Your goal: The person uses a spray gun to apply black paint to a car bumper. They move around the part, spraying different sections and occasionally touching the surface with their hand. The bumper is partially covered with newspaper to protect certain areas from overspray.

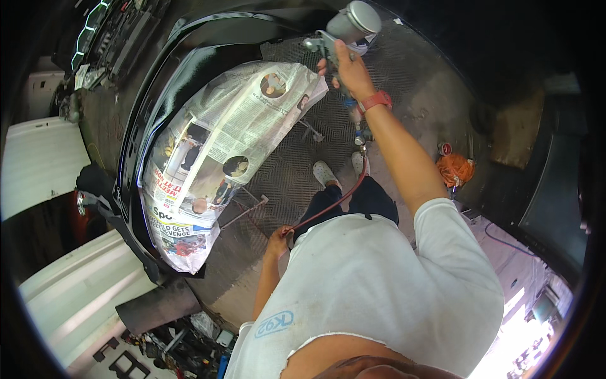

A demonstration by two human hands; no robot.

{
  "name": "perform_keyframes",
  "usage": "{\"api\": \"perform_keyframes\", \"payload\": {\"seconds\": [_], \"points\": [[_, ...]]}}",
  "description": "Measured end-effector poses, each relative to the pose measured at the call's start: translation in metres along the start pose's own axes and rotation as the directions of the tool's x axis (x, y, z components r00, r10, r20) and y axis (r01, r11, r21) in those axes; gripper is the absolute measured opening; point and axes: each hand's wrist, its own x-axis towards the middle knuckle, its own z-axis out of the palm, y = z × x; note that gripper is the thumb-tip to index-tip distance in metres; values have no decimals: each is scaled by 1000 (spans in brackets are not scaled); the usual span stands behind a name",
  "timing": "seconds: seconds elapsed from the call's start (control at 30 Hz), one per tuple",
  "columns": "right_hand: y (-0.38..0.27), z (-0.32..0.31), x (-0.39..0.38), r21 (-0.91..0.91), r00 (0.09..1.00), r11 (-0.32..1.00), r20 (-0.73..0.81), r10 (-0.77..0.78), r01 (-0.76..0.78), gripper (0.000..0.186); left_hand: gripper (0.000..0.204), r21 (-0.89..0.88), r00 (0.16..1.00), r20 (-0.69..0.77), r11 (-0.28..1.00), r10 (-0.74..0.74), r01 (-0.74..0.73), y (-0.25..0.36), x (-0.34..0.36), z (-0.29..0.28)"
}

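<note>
My right hand point(351, 71), raised at the upper middle, is closed around the handle of a spray gun point(353, 24) with a grey cup on top. The gun's nozzle end points left, towards a glossy black curved car body panel point(140, 126). A red air hose point(334, 211) runs from fittings below the gun down across my legs. My left hand point(279, 241), low beside my waist, has its fingers curled around this hose. Newspaper sheets point(246, 129) cover the middle of the black panel's opening, between the panel and me.
Stand legs point(252, 208) stick out from under the newspaper. A patterned dark mat point(303, 158) lies beneath my feet. An orange bundle point(456, 170) sits on the floor at right. White panels point(47, 161) stand at left, and assorted parts point(173, 341) lie at lower left.
</note>
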Motion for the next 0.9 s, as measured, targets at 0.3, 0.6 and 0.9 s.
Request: {"api": "perform_keyframes", "payload": {"seconds": [0.3, 0.6, 0.9], "points": [[42, -101, 37, 9, 980, 996, -179, 86, -86, 65, 19, -85, 986, -152, 995, -73, 61, 38, -22, 71], [104, -175, 84, 15, 926, 984, -336, 172, -178, 71, 18, -270, 960, -240, 960, -144, 77, 43, -43, 123], [143, -201, 122, -142, 762, 936, -625, 168, -323, 72, 17, -258, 903, -389, 962, -184, 86, 52, -69, 163]]}}
